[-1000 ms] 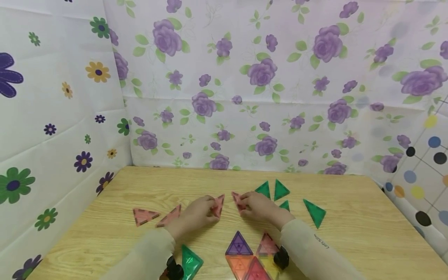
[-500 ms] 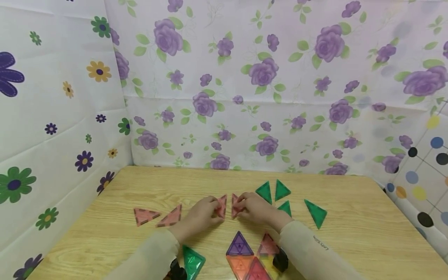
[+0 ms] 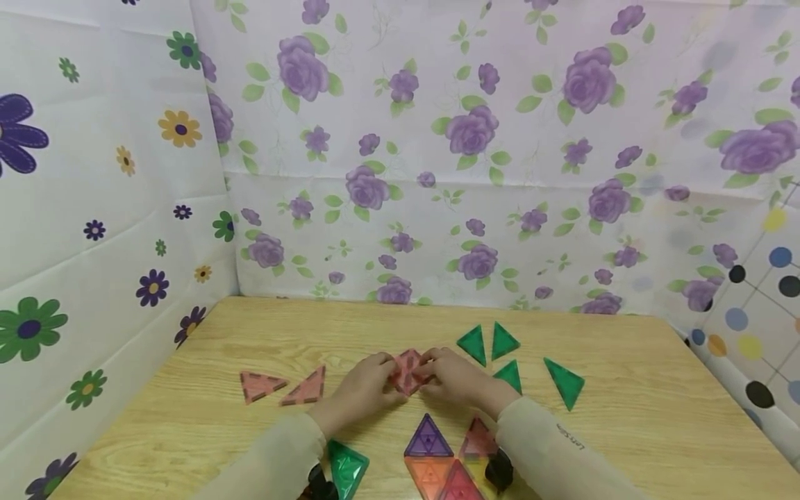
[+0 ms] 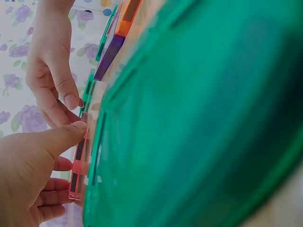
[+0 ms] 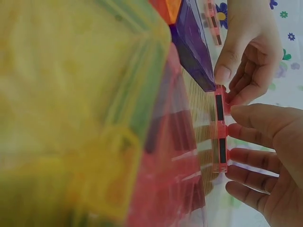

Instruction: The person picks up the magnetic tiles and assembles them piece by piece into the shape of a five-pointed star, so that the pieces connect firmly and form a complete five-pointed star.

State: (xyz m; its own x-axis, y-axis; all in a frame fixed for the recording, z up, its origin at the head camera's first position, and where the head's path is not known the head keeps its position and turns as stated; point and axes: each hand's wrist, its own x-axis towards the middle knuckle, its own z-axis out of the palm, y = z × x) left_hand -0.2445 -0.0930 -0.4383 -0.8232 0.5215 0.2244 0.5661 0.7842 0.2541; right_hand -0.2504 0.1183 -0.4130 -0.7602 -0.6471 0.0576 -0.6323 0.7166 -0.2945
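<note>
Two pale red triangular magnetic tiles point(image 3: 409, 373) lie edge to edge near the table's middle, forming a diamond. My left hand point(image 3: 367, 385) pinches the left tile at its outer side. On the other side, my right hand point(image 3: 459, 378) pinches the right tile. In the left wrist view, the left thumb rests at the top of a red tile edge point(image 4: 78, 163) with fingers beneath. The right wrist view shows dark magnet strips along the red edge point(image 5: 221, 127), beside the right fingertips. Parts of both tiles are hidden under the fingers.
Two more red triangles point(image 3: 306, 387) lie left. Several green triangles point(image 3: 565, 383) lie right, and a larger green tile point(image 3: 347, 472) is near my left forearm. In front, a purple triangle point(image 3: 428, 439) adjoins orange point(image 3: 428, 472), red and yellow tiles. Floral cloth point(image 3: 400, 153) backs the table.
Both hands have moved toward each other with the two red triangles. The gap between the tiles has closed, and their long edges now meet. The other tiles remain in place.
</note>
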